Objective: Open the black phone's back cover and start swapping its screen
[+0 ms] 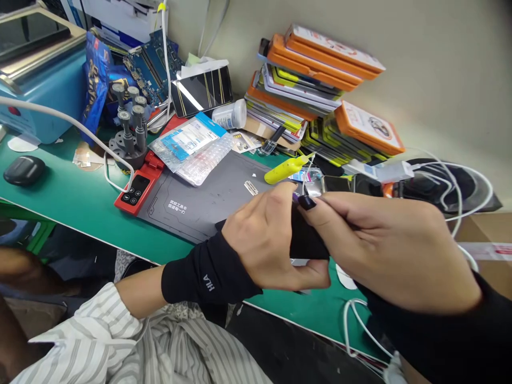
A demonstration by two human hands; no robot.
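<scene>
Over the grey work mat (200, 194), my left hand (262, 234) is closed around a flat, black, phone-like slab (306, 237). Its fingers and thumb grip the slab's edges, and much of the slab is hidden. My right hand (384, 240) is closed at the slab's upper right edge, its dark-nailed thumb pressed down there. A tiny purple bit (296, 197) shows by that thumb; what the right fingers pinch is hidden. Just beyond both hands lies a yellow tube (286, 169) with a thin tip.
Screwdrivers stand in a round grey holder (128, 149) behind a red button panel (138, 192). Orange and yellow boxes (320, 64) are stacked by the wall. White cables (472, 186) loop at the right. A black case (24, 170) lies left; another person's arm (28, 272) shows below.
</scene>
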